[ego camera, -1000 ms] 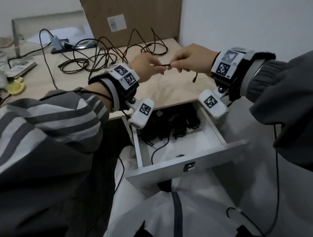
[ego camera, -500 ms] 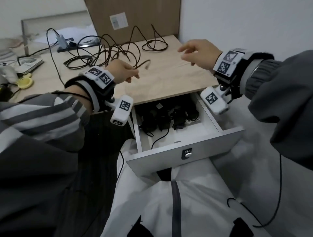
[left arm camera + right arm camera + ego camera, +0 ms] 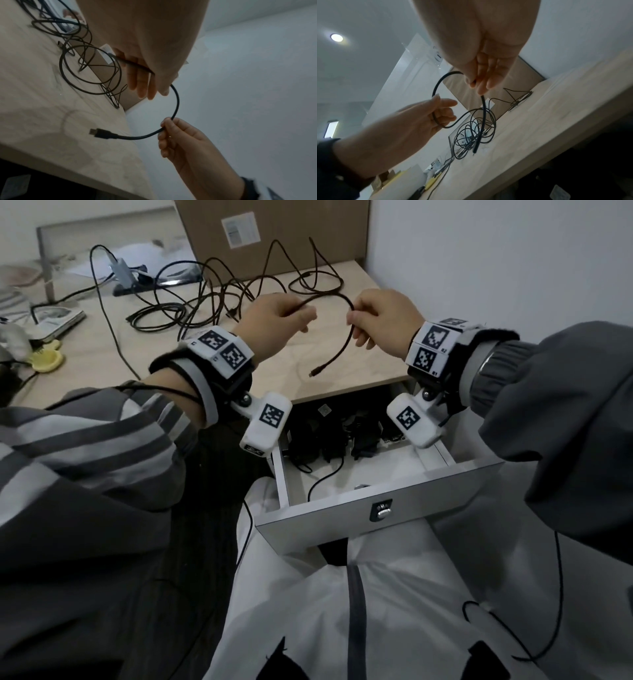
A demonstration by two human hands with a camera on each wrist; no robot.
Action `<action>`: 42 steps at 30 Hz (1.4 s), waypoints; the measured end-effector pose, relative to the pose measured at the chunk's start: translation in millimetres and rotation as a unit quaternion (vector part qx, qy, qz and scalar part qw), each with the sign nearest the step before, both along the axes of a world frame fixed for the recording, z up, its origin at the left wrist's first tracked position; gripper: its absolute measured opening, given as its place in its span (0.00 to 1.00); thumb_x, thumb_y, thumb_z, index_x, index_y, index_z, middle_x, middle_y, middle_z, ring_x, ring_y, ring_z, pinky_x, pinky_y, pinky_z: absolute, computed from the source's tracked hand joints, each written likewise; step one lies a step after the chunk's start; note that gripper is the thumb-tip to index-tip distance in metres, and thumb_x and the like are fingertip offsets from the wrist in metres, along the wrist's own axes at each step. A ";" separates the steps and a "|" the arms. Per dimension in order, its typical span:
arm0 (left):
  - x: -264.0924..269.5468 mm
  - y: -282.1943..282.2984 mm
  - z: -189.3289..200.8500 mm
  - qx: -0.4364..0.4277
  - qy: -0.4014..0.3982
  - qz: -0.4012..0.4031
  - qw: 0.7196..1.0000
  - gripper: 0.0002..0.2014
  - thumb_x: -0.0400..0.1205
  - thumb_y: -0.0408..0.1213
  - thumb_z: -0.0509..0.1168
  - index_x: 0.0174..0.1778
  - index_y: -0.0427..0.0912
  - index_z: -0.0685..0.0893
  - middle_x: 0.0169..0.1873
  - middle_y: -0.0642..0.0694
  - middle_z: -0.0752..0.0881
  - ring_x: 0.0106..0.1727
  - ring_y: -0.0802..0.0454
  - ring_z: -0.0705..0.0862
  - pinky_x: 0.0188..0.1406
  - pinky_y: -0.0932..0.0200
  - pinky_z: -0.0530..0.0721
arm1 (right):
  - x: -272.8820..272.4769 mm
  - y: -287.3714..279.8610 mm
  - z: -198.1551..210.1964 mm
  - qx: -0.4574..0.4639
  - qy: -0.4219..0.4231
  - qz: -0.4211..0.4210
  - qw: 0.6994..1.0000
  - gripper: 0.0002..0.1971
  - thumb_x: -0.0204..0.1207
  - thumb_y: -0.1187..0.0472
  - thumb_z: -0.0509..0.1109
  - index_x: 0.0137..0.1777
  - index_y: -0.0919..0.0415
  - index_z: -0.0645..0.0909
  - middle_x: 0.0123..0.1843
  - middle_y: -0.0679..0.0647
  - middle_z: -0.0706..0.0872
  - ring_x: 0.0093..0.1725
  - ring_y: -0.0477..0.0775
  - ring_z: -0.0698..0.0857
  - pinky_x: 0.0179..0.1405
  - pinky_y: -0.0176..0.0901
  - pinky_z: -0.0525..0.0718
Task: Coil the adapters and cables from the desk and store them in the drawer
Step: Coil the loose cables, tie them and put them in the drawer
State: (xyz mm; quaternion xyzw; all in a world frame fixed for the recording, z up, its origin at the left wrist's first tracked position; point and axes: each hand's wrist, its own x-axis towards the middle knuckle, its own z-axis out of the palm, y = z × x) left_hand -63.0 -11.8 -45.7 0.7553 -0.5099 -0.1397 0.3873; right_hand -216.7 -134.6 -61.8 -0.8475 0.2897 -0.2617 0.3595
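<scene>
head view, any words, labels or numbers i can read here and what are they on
No text reads clearly.
White label on the brown cardboard box: print too blurred.
Black-and-white square markers on the wrist cameras: small corner characters, too small to read.
White tag in the open white drawer: unreadable.

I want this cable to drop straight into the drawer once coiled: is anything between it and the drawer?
Nothing visible blocks it. The cable hangs over the desk edge, the open drawer just below; dark adapters fill the back, the front floor is bare.
</scene>
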 end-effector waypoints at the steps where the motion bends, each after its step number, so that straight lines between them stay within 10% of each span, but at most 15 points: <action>1: 1.3 -3.0 0.2 0.009 -0.019 0.004 1.000 0.12 0.85 0.48 0.61 0.50 0.46 0.85 0.33 0.56 0.80 0.34 0.59 0.76 0.37 0.63 0.75 | 2.1 -1.7 -1.3 0.019 -0.021 -0.008 1.000 0.09 0.82 0.63 0.62 0.40 0.56 0.78 0.33 0.52 0.84 0.26 0.40 0.84 0.27 0.32 0.82; 9: 8.6 -21.3 -7.7 0.070 -0.130 -0.034 0.988 0.23 0.82 0.54 0.65 0.69 0.46 0.75 0.55 0.55 0.82 0.54 0.60 0.79 0.48 0.66 0.72 | 23.0 -9.8 -3.9 0.237 -0.170 -0.080 0.953 0.11 0.84 0.66 0.57 0.39 0.61 0.73 0.30 0.58 0.84 0.24 0.45 0.85 0.27 0.34 0.83; 16: 14.8 -39.3 -12.3 -0.033 -0.016 -0.041 0.998 0.07 0.85 0.39 0.64 0.51 0.39 0.80 0.37 0.49 0.88 0.32 0.67 0.82 0.37 0.72 0.80 | 27.8 -16.7 -12.2 0.400 -0.197 -0.095 0.890 0.11 0.86 0.67 0.55 0.41 0.64 0.72 0.34 0.60 0.83 0.29 0.47 0.84 0.26 0.31 0.83; 22: 16.1 -49.1 -17.0 -0.078 0.058 -0.010 0.995 0.07 0.86 0.39 0.61 0.44 0.43 0.81 0.31 0.52 0.85 0.27 0.68 0.80 0.33 0.74 0.75 | 19.9 -30.8 -8.5 0.280 0.132 -0.020 0.951 0.11 0.82 0.56 0.65 0.43 0.62 0.80 0.41 0.55 0.89 0.30 0.42 0.80 0.23 0.30 0.72; 26: 16.0 -55.8 -10.3 0.044 -0.113 -0.016 0.993 0.10 0.88 0.41 0.53 0.47 0.45 0.78 0.38 0.50 0.80 0.38 0.56 0.77 0.38 0.63 0.74 | 22.2 -35.0 2.7 0.060 0.303 -0.008 0.951 0.25 0.78 0.48 0.69 0.70 0.62 0.76 0.63 0.57 0.85 0.57 0.52 0.86 0.53 0.44 0.81; 29: 12.8 -56.9 -8.3 0.108 -0.191 -0.044 0.975 0.09 0.88 0.41 0.51 0.49 0.45 0.75 0.40 0.51 0.80 0.46 0.48 0.76 0.54 0.51 0.71 | 29.1 -28.0 13.3 -0.093 0.237 0.024 0.967 0.27 0.80 0.52 0.67 0.77 0.58 0.69 0.74 0.56 0.77 0.71 0.54 0.76 0.68 0.42 0.70; 32: 12.7 -55.9 -5.3 0.098 -0.228 -0.044 0.968 0.07 0.88 0.38 0.51 0.50 0.44 0.73 0.45 0.48 0.85 0.48 0.46 0.80 0.54 0.52 0.70 | 41.5 -17.7 20.1 -0.127 0.211 0.085 0.966 0.18 0.84 0.52 0.60 0.60 0.63 0.84 0.59 0.57 0.87 0.56 0.57 0.84 0.59 0.48 0.78; 36: 17.1 -55.2 3.3 0.090 -0.213 -0.046 0.972 0.07 0.85 0.33 0.53 0.57 0.39 0.71 0.44 0.46 0.82 0.45 0.45 0.79 0.43 0.56 0.73 | 50.3 -15.7 24.5 -0.056 0.160 0.085 0.982 0.23 0.85 0.46 0.55 0.48 0.61 0.86 0.45 0.55 0.91 0.31 0.46 0.83 0.32 0.29 0.78; 42: 23.5 -48.7 6.6 0.011 -0.135 -0.097 0.986 0.14 0.83 0.40 0.65 0.56 0.39 0.68 0.39 0.49 0.79 0.30 0.66 0.79 0.30 0.73 0.75 | 52.4 -19.7 28.8 0.081 0.086 0.075 0.990 0.20 0.82 0.47 0.62 0.39 0.62 0.84 0.34 0.55 0.88 0.26 0.43 0.78 0.24 0.33 0.72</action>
